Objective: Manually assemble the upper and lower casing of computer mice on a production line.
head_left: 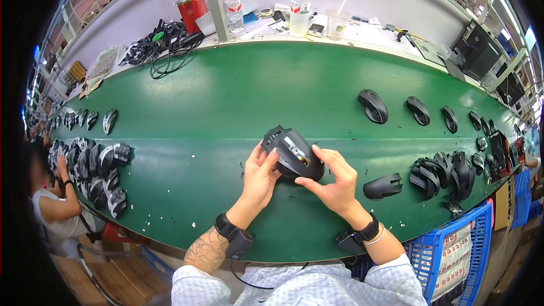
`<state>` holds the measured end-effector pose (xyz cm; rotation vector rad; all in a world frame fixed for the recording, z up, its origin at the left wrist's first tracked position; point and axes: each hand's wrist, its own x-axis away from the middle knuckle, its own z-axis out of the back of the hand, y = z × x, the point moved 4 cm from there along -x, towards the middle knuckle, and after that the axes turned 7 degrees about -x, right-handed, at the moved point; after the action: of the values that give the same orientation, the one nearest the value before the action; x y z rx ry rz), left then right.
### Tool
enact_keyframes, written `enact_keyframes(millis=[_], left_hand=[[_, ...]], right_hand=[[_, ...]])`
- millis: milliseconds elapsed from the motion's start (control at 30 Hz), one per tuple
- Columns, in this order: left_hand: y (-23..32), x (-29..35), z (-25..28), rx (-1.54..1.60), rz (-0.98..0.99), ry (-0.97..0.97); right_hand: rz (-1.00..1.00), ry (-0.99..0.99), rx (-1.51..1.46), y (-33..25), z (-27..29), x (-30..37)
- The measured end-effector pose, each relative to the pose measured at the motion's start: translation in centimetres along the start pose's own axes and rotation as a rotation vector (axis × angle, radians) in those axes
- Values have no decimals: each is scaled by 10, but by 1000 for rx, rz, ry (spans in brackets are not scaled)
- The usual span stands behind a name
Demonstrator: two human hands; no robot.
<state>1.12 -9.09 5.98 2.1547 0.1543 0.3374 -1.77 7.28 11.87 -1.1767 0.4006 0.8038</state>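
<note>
Between my two hands, over the middle of the green bench, is a black computer mouse [293,154]. Its top is partly uncovered, with a pale strip and inner parts showing along the middle. My left hand [261,177] grips its left side, thumb on the near left part. On the right side my right hand [335,180] closes round it, index finger on the upper edge and thumb at the near end. A loose black mouse shell [383,186] lies just right of my right hand. Small black bits are scattered around the mouse.
Piles of mouse parts sit at left [102,170] and right [442,175]. Several finished-looking mice [373,106] stand in a row at far right. A shelf holds water bottles [300,11] and cables [164,42]. A blue crate [426,258] stands below right; a co-worker [59,207] sits left.
</note>
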Motion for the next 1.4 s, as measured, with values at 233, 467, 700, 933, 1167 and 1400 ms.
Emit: enact_keyframes(millis=[233, 467, 700, 933, 1167, 1400], left_hand=[[-1, 1, -4, -28, -59, -18], [2, 3, -13, -8, 44, -171], [-2, 6, -14, -179, -11, -226], [-4, 8, -17, -278, -109, -201], [-5, 8, -15, -303, -150, -190], [-3, 12, -18, -276, -105, -155]], right_hand=[[-318, 112, -491, 20, -16, 16], [-502, 189, -894, 29, -16, 20], [-514, 178, -927, 31, -18, 22], [-511, 175, -933, 31, -18, 22], [-507, 159, -915, 29, -18, 22], [-484, 159, -864, 24, -18, 21]])
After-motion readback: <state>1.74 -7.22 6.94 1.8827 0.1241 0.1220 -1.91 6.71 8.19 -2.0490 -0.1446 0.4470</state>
